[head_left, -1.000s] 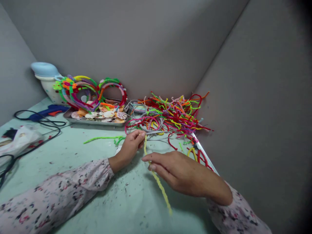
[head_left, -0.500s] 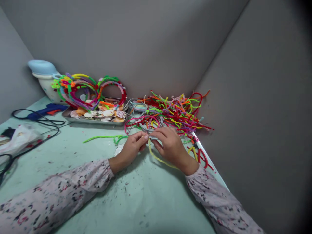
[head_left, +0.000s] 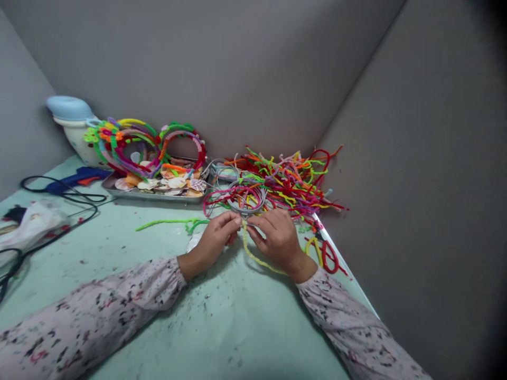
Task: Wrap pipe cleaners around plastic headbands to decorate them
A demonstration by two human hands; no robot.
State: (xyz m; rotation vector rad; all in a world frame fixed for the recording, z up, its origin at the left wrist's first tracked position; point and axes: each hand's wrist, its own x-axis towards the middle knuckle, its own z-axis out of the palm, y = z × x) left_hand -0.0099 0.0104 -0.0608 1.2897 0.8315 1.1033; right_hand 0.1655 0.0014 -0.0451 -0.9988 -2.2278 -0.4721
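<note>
A pale yellow pipe cleaner [head_left: 253, 256] hangs from between my two hands over the table, its loose length curving down toward my right wrist. My left hand [head_left: 216, 237] is closed, thumb and forefinger pinching the pipe cleaner near its upper end. Just to the right, my right hand [head_left: 277, 237] is closed too, its fingertips pinched at the same spot. Whether a thin grey wire also lies between the fingertips is too small to tell. Behind my fingers lie coiled grey wires [head_left: 259, 203]. A bright green pipe cleaner [head_left: 168, 222] rests left of my left hand.
A metal tray [head_left: 158, 199] of shells stands behind, with colourful headbands [head_left: 137, 158] on it. A heap of pipe cleaners [head_left: 293, 179] lies at the back right. At left are a blue-lidded container [head_left: 77, 132], a blue glue gun [head_left: 75, 179], a black cord [head_left: 79, 224] and a plastic bag [head_left: 34, 227].
The fingertips of my right hand have shifted slightly at the pinch, and its wrist has moved a little left. My left hand keeps its pinch in nearly the same place.
</note>
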